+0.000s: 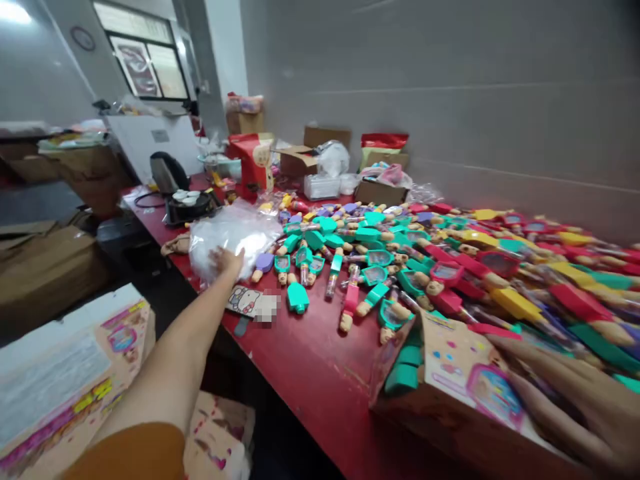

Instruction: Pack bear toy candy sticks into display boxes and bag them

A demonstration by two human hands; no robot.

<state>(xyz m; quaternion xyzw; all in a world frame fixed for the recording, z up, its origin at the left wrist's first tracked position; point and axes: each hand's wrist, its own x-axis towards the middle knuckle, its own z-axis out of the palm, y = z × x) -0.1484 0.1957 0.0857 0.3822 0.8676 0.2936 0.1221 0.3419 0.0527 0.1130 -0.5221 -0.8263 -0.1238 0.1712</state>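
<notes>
The right hand [565, 393] is blurry, and its wrist is cut off at 4 o'clock in the view. It lies along the side of the box [450, 380], with its fingers pointing up and in toward 10 o'clock. It is hard to tell if it is squeezing the box or just touching it. The box is between 4 and 5 o'clock on the red table [310, 373]. Green toys [403, 377] show in its open end, but the rest of the inside is hidden.

The left arm [185, 340] reaches up from 7 o'clock, straight and long, in a brown sleeve [135, 457]. The left hand [225, 261] is at 9 o'clock, on the shiny clear bag [235, 237]. Its fingers are spread apart, and the palm is hard to see. The two hands are far apart.

The cat card [247, 302] is at 8 o'clock, partly hidden by blurry squares. The heap of toys [465, 267] spreads toward 3 o'clock, and its far ones are smeary.
</notes>
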